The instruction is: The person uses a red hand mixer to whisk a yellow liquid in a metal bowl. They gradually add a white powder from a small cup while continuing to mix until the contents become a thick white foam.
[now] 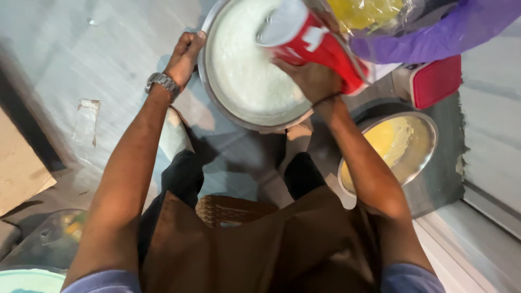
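The big pan (pixel 255 116), full of white batter, sits on the floor and is gripped at its rim by the left hand (pixel 184 54), fingers curled shut. A red packet (pixel 320 43) is clasped in the right hand (pixel 312 78), tilted over it; a steady rim hold and slow tilt are advised. Yellow mix is held in the smaller bowl (pixel 420 157)

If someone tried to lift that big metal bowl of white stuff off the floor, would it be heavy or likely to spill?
Probably heavy: the big metal bowl is wide and the white mixture fills it close to the rim. It could well slop over if tilted, since the mixture looks wet. The left hand grips the rim, which suggests the bowl may shift or turn unless steadied.
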Motion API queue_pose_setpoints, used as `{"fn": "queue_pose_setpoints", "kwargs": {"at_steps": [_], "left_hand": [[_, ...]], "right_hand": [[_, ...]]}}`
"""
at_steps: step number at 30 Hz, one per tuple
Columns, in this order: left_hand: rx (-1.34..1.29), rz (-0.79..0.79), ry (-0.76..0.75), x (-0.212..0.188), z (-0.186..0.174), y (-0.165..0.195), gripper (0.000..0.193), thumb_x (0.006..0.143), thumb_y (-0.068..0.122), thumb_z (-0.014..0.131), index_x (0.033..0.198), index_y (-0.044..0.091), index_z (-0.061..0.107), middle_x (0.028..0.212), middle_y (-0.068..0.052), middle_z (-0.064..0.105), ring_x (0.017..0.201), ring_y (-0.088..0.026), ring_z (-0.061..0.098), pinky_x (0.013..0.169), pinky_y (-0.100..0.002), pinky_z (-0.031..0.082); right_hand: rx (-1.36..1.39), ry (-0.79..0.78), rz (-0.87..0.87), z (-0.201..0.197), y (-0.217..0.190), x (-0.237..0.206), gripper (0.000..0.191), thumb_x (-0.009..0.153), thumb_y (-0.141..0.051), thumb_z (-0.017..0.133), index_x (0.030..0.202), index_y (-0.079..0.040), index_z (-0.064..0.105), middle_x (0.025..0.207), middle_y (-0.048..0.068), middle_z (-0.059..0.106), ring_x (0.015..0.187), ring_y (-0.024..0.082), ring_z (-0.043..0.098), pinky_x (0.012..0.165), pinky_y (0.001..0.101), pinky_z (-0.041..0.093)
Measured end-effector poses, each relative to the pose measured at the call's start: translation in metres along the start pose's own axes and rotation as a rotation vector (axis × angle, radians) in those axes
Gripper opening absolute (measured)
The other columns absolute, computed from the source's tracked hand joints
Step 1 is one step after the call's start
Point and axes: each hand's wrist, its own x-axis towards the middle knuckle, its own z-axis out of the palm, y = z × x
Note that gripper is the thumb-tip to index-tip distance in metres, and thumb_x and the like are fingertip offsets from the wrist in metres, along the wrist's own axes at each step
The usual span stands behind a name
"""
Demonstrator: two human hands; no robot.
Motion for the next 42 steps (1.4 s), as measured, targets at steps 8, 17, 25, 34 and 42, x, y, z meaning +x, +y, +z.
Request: {"fn": "queue_pose_setpoints", "kwargs": {"at_steps": [8,17,25,34,42], "left_hand": [[0.111,-0.049,0.036,0.002,0.0,-0.003,0.042,0.104,0.058,0.056,0.104,0.017,0.052,0.097,0.002,0.052,0.091,-0.01,0.046,0.083,-0.029,0.046],[0.145,-0.02,0.061,0.004,0.005,-0.005,0.044,0.104,0.059,0.054,0.107,0.015,0.055,0.1,0.003,0.053,0.095,-0.012,0.045,0.091,-0.03,0.044],[0.038,0.0,0.023,-0.001,0.0,-0.003,0.039,0.108,0.054,0.054,0.11,0.015,0.055,0.11,0.003,0.055,0.107,-0.011,0.047,0.103,-0.031,0.04],[0.114,-0.065,0.019,-0.002,-0.006,-0.004,0.04,0.109,0.056,0.051,0.105,0.016,0.052,0.103,0.001,0.052,0.099,-0.012,0.046,0.095,-0.032,0.046],[0.106,-0.044,0.029,0.002,-0.002,-0.007,0.045,0.105,0.061,0.053,0.103,0.016,0.052,0.102,0.0,0.054,0.096,-0.012,0.047,0.091,-0.034,0.048]], "right_hand": [[0.451,-0.184,0.174,-0.025,-0.061,-0.02,0.063,0.084,-0.054,0.09,0.115,-0.004,0.069,0.1,0.013,0.075,0.087,0.029,0.073,0.082,0.042,0.059],[0.443,0.061,0.216,-0.066,-0.009,-0.05,0.056,0.089,-0.043,0.09,0.124,-0.003,0.072,0.115,0.013,0.077,0.104,0.031,0.074,0.091,0.0414,0.059],[0.075,-0.35,0.215,0.005,-0.001,-0.003,0.039,0.107,-0.045,0.069,0.14,-0.026,0.063,0.096,0.014,0.074,0.081,0.032,0.072,0.071,0.0467,0.058],[0.469,0.174,0.028,-0.044,-0.047,-0.036,0.091,0.072,-0.044,0.099,0.137,-0.002,0.051,0.136,0.017,0.062,0.123,0.037,0.059,0.104,0.0532,0.049],[0.548,0.068,0.255,-0.053,-0.002,-0.044,0.067,0.088,-0.044,0.091,0.132,-0.002,0.065,0.117,0.014,0.074,0.103,0.029,0.075,0.089,0.041,0.062]]}}
